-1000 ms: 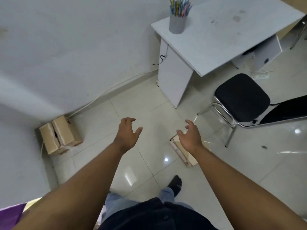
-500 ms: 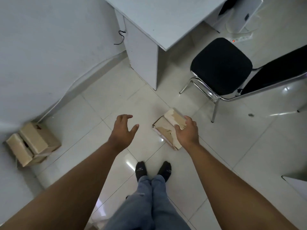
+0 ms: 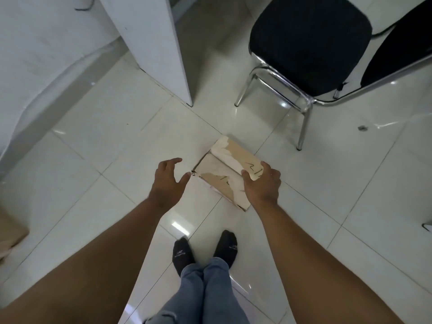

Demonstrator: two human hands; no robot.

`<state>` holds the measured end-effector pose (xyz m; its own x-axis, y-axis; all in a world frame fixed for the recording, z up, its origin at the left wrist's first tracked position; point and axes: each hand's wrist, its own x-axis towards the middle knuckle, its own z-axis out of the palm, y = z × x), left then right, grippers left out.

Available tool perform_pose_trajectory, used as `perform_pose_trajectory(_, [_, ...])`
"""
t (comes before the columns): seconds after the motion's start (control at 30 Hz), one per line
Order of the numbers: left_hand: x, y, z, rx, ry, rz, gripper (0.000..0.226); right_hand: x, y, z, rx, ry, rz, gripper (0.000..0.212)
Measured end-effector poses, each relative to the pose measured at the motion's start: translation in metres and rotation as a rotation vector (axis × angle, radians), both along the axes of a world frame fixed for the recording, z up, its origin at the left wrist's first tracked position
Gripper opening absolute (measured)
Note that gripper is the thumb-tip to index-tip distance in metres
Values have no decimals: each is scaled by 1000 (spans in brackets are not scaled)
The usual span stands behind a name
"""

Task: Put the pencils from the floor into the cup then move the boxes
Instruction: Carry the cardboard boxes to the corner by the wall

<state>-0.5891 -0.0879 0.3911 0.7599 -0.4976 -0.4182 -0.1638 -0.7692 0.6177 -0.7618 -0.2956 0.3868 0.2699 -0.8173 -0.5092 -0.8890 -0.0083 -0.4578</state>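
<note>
A small cardboard box (image 3: 228,166) with torn paper on its top flaps lies on the white tiled floor in front of my feet. My right hand (image 3: 263,184) rests on the box's right end, thumb on top and fingers over the far edge. My left hand (image 3: 167,181) hovers with spread fingers just left of the box's left corner, its thumb tip nearly at the corner. A second cardboard box (image 3: 11,228) shows only as a corner at the left edge. The cup and pencils are out of view.
A white desk panel (image 3: 163,50) stands ahead on the left, against a white wall (image 3: 46,43). A black chair (image 3: 308,40) with chrome legs stands ahead on the right, one leg close to the box. My socked feet (image 3: 204,249) are just behind the box.
I have bent lower and closer to the box. My right hand has settled onto its right end and my left hand has moved in toward its left corner. The desk top and cup have left the view.
</note>
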Motion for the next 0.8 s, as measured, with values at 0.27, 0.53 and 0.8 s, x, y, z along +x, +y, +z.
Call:
perform_pose_trajectory(0.27, [4,-49,-172,37,56,-65,67,-6,-27,-157,18,107,-111,95])
perform_pose_trajectory(0.53, [34,-93,-267,106,189,15,93,-3,-41,-256,69,95,-315,109])
perform_pose_trajectory(0.8, [43,-99,-264,94,239,0,75,6,-28,-255,152,3,-277,119])
